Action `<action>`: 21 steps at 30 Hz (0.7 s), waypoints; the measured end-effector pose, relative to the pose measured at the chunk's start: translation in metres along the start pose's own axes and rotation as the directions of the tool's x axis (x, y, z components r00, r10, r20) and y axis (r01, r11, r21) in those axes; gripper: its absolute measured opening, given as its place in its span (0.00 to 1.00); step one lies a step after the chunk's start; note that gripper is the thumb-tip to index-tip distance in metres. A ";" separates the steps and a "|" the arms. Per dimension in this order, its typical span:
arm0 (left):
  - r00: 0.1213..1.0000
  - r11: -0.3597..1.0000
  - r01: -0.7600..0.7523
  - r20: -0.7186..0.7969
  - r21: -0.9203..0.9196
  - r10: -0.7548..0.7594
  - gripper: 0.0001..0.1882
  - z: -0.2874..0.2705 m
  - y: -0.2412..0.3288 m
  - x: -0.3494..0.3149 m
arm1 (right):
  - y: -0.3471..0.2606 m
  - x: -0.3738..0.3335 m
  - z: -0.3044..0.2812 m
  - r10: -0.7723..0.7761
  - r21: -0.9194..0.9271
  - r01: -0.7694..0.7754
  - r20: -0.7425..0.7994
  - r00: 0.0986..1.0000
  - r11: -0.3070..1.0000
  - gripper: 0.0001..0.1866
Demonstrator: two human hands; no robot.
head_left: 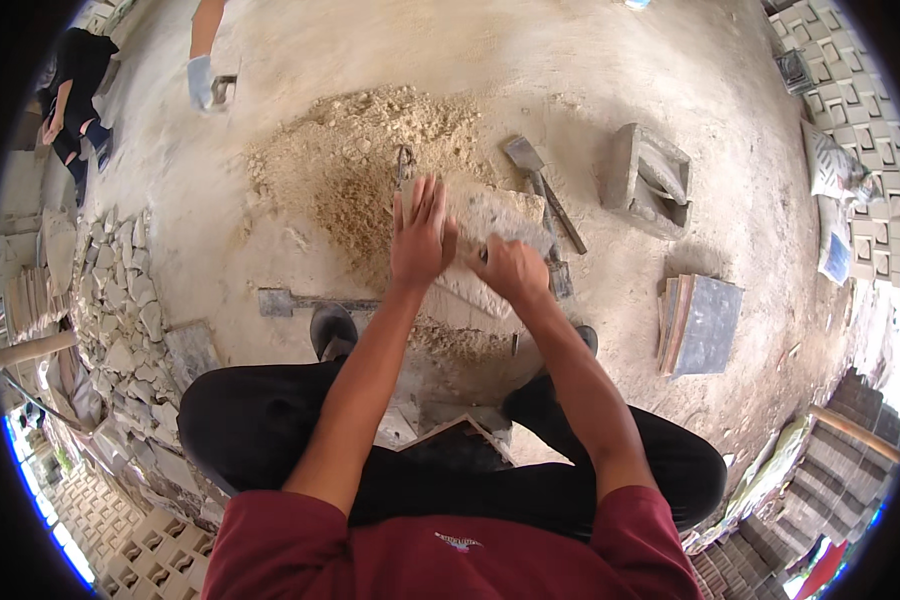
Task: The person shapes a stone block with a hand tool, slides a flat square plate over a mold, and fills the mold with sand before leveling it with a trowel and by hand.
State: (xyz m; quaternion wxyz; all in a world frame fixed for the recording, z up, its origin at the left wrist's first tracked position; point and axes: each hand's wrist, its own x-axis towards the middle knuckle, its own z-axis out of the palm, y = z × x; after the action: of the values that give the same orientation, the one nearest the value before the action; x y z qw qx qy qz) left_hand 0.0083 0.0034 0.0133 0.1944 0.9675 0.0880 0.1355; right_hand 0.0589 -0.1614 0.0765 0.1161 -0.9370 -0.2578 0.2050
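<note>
The dusty floor (590, 75) carries a sand heap (345, 165) beyond and left of the left grip (422, 240), and a flat-headed tool (523, 153) and dark bar (567, 218) just beyond the right grip (515, 268). A hollow block (621, 168) and stacked plates (710, 322) sit right of that grip. Left of the left grip lie another tool (276, 302) and, farther out, rubble (120, 290).

Two hands (422, 235) (513, 270) at dusty slab (510, 213), sandy heap (345, 165), grey box (620, 172)
</note>
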 end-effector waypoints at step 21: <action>0.952 0.952 0.304 -0.050 0.038 -0.302 0.37 -0.014 -0.073 -0.026 | -0.073 0.043 -0.002 -0.213 -0.100 0.227 0.131 0.968 0.969 0.24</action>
State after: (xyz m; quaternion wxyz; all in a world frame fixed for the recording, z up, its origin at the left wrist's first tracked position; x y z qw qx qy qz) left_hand -0.0292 0.0686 -0.0093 0.1891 0.9435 0.2425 0.1233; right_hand 0.0615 -0.0777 0.0877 0.0687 -0.8937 -0.3782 0.2315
